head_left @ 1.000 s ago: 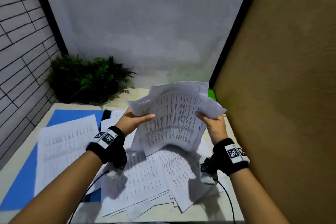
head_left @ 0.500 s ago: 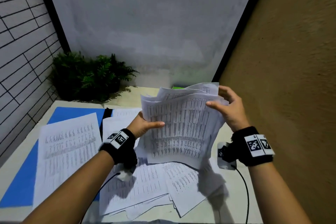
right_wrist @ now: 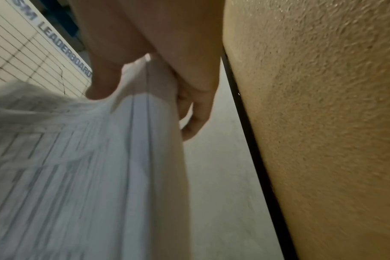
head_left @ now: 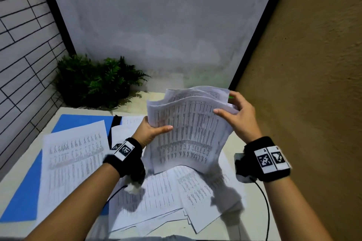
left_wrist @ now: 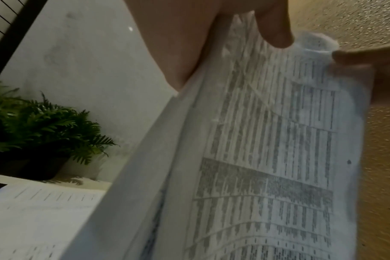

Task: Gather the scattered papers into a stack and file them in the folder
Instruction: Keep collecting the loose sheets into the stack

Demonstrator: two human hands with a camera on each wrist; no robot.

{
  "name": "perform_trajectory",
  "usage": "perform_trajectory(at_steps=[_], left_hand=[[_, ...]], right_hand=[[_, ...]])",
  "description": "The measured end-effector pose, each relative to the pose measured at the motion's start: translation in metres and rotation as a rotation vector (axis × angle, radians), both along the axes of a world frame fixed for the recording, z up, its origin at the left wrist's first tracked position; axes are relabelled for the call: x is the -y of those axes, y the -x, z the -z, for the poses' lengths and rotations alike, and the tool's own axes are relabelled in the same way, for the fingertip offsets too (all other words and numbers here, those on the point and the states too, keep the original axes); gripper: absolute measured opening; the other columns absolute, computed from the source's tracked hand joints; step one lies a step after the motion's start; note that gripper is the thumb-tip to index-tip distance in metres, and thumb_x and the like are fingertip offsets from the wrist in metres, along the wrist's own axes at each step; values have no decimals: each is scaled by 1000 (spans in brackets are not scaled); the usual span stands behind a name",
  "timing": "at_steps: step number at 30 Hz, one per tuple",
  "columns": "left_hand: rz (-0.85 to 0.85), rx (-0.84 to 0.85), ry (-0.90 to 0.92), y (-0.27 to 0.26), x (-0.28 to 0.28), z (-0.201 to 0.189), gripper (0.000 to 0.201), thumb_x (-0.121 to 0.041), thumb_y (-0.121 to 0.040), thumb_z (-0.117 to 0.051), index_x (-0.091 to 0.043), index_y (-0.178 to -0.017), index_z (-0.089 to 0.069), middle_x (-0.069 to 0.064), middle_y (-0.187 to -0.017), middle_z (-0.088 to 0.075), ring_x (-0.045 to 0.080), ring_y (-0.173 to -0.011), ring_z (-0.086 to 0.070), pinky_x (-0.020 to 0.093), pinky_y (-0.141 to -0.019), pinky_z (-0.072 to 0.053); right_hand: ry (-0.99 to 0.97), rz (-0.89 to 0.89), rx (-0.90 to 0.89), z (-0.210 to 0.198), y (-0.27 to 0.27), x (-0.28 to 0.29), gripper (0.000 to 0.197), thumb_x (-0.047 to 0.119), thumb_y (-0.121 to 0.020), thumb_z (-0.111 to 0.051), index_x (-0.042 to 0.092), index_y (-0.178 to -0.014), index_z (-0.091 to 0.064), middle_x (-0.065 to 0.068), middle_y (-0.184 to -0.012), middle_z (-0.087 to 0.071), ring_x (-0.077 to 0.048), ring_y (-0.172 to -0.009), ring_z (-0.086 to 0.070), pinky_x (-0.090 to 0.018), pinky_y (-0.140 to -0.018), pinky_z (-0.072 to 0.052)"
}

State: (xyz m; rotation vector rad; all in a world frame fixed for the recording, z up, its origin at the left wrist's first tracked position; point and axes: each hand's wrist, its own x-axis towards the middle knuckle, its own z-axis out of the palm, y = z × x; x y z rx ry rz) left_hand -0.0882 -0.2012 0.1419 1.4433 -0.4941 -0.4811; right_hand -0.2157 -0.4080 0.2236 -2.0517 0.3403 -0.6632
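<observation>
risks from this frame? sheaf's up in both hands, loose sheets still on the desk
1. The sheaf is bowed and its top edges fan out unevenly; sheets may slip out, since the left hand and right hand pinch only its side edges.
2. One loose sheet covers the blue folder, so filing could trap or crease it.
</observation>
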Motion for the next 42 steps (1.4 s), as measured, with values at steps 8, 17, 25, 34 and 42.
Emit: perform_trajectory(at_steps=[8,17,25,34,42], left_hand=[[37,0,13,-2,5,-3,76,-58,-25,-84,-25,-90,-62,-17,-82,-74,0,-82,-68,17,-72,-55],[32,19,-18,-7,6,-6,42,-31,-40,-77,-20,-77,-62,-5,-68,-70,6,-68,-65,21,-67,-55],[1,7,-32,-7,0,-4,59,-47,-31,-81,-26,-82,-61,-3,-84,-68,3,-74,-67,31,-79,-55],[4,0,-57,-13,7,-1,64,-48,-29,-84,-20,-83,-64,2,-84,-70,8,-76,-68,30,-76,-57],[14,-10,-16,-10,5,-1,75,-60,-19,-83,-22,-81,-62,-6,-71,-72,2,-70,-69,18,-62,-56]], right_hand=[[875,-26,121,-36,-30,-37,37,41,-84,-48,20,-110,-65,-3,-107,-69,-24,-99,-62,-49,-93,-38],[952,-178,161,-33,-58,-81,19,27,-80,-56,19,-86,-72,1,-70,-73,-19,-61,-66,-33,-73,-49],[875,-200,-239,-40,-49,-65,26,28,-93,-46,18,-113,-59,-9,-109,-64,-32,-104,-58,-40,-82,-42],[820,65,11,-38,-12,-12,14,22,-79,-58,14,-75,-68,-8,-70,-64,-32,-66,-61,-37,-58,-48],[737,153,-296,-12,6,-15,78,55,-83,-32,7,-144,-22,-15,-151,-29,-31,-140,-26,-56,-109,-22]])
